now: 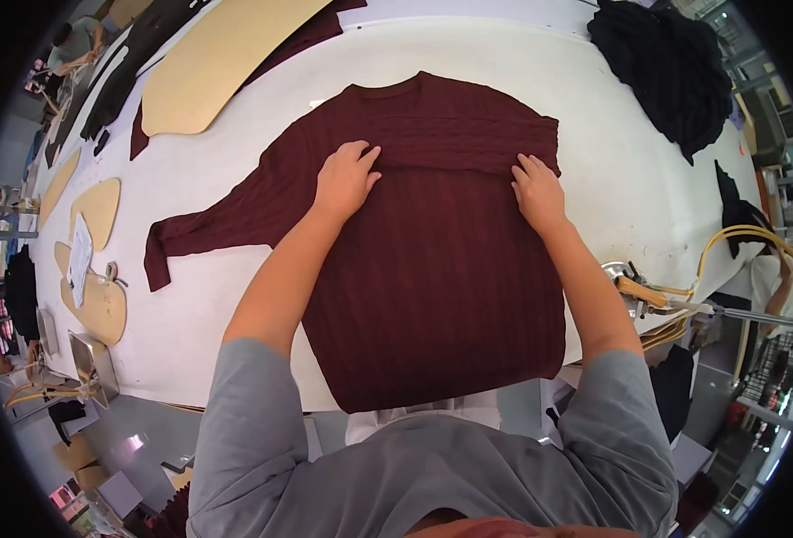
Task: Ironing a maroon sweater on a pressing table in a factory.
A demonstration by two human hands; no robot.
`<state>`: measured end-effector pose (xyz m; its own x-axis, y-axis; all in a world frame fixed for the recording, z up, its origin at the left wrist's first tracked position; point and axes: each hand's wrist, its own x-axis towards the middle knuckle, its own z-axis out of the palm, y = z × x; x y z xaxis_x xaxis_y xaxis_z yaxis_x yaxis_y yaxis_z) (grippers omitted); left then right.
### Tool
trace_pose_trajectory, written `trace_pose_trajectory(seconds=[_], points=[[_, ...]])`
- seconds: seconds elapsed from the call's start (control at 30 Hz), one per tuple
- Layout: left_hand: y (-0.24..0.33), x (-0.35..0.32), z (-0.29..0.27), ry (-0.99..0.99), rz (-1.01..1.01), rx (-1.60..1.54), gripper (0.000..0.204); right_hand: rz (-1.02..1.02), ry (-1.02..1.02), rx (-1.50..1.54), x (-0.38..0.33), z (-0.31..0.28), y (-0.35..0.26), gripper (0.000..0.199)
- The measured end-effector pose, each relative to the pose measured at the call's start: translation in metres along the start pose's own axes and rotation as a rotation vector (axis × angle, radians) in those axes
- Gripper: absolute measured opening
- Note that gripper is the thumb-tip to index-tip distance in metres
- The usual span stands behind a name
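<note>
Both hands flat, fingers spread, gripping nothing: left hand (344, 179) and right hand (536, 190) pressing the dark red sweater (432, 287). Folded sleeve lying crosswise just beyond fingertips; loose sleeve nearer left.

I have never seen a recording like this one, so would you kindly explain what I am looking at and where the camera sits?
There is no machine here: a person in a grey shirt works with two bare hands. The single picture comes from a wide fisheye camera worn on the person's head, looking down, so the forearms enter from the lower edge and straight lines bend near the rim.

On the white table lies a dark red sweater, spread flat. Its right sleeve is folded across the chest, while the other sleeve stretches out to the left. The left hand and right hand both press flat on the folded sleeve; neither grips anything.

Around it lie tan cardboard templates, a pile of black cloth at the far right, and clips with yellow cords at the table's right edge.
</note>
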<state>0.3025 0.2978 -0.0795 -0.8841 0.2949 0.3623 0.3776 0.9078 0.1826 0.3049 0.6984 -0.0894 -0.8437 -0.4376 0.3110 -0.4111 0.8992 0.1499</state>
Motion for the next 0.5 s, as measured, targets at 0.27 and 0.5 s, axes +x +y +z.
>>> trace_pose_trajectory(seconds=[0.27, 0.5], points=[[0.005, 0.001, 0.016, -0.154, 0.103, -0.057, 0.017, -0.088, 0.085, 0.031, -0.017, -0.006, 0.028, 0.031], [0.084, 0.029, 0.032, -0.059, 0.09, -0.167, 0.02, -0.115, 0.195, 0.271, 0.034, -0.018, -0.044, 0.022]])
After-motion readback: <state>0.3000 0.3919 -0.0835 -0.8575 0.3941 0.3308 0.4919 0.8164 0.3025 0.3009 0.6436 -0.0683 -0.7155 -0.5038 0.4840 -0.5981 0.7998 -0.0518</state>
